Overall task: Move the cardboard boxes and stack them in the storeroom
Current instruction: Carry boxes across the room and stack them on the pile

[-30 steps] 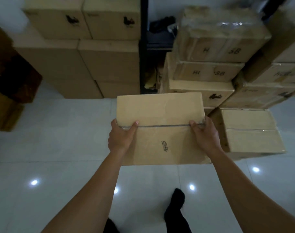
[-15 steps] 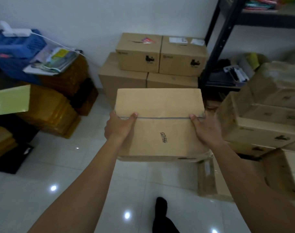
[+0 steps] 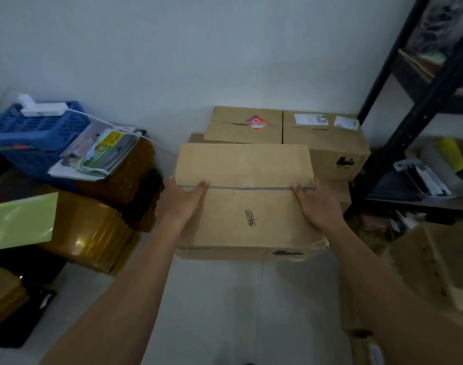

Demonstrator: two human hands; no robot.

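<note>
Left hand [image 3: 181, 200], right hand [image 3: 320, 204] both gripping cardboard box [image 3: 249, 214], pale floor [image 3: 225, 312], apparently tiled, white wall [image 3: 198, 48], stacked boxes [image 3: 328, 143], black shelving [image 3: 409, 123].

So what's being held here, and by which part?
Both hands hold the cardboard box: left hand on its left side, right hand on its right side, thumbs on top.

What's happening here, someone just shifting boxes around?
A person holds a taped cardboard box with both hands. The left hand and right hand grip its two sides, thumbs on top near the tape seam. The box is off the floor, in front of the stacked boxes against the wall, and it has not yet been set down. A black shelf rack stands to the right and a blue crate sits to the left.
</note>
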